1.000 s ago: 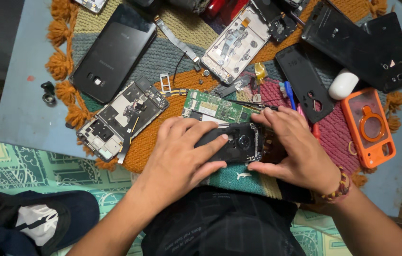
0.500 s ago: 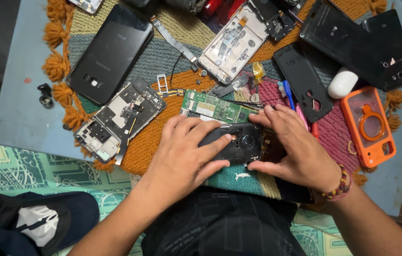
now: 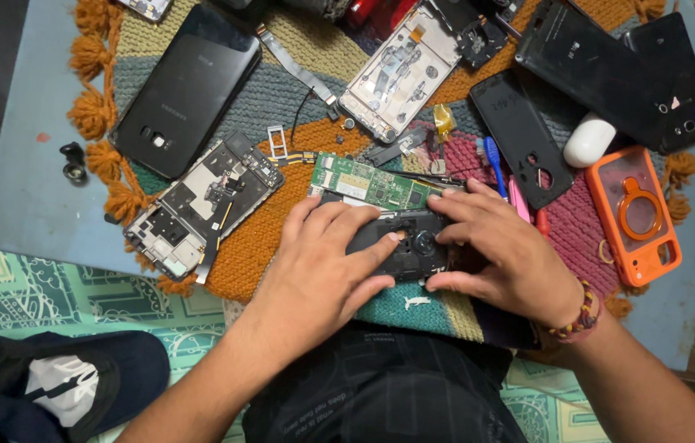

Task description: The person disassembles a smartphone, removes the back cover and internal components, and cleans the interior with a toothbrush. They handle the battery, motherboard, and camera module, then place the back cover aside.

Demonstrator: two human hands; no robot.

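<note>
A: Nearest the person, what do the hands have?

B: Both rest on one dark phone body (image 3: 401,244) lying on the woven mat (image 3: 269,246), at about six o'clock of the spread. The left hand (image 3: 323,262) lies flat over its left half, fingers spread, pinning it down so it will not slide. The right hand (image 3: 499,254) curls around the right end, thumb under the lower edge, fingertips pressing near the round camera opening. So the hold is a press and pinch on the phone body, not a lift.

A: And just beyond the hands?

B: One green circuit board (image 3: 368,182) at twelve o'clock of the phone body, close by, within easy reach. At ten o'clock lies one stripped phone frame (image 3: 200,205), insides up, probably so the parts can be seen. A blue tool (image 3: 493,160) and a pink tool (image 3: 518,197) lie at one o'clock.

A: Farther out?

B: One orange case (image 3: 633,215) at three o'clock, one white pod (image 3: 589,141) at two. At eleven, one black phone (image 3: 187,90) lies back up. At twelve, a second open frame (image 3: 401,74). Three dark back covers (image 3: 520,135) fan out toward one and two o'clock, pushed aside from the working spot. A dark cap (image 3: 60,385) sits on the floor at eight o'clock.
</note>
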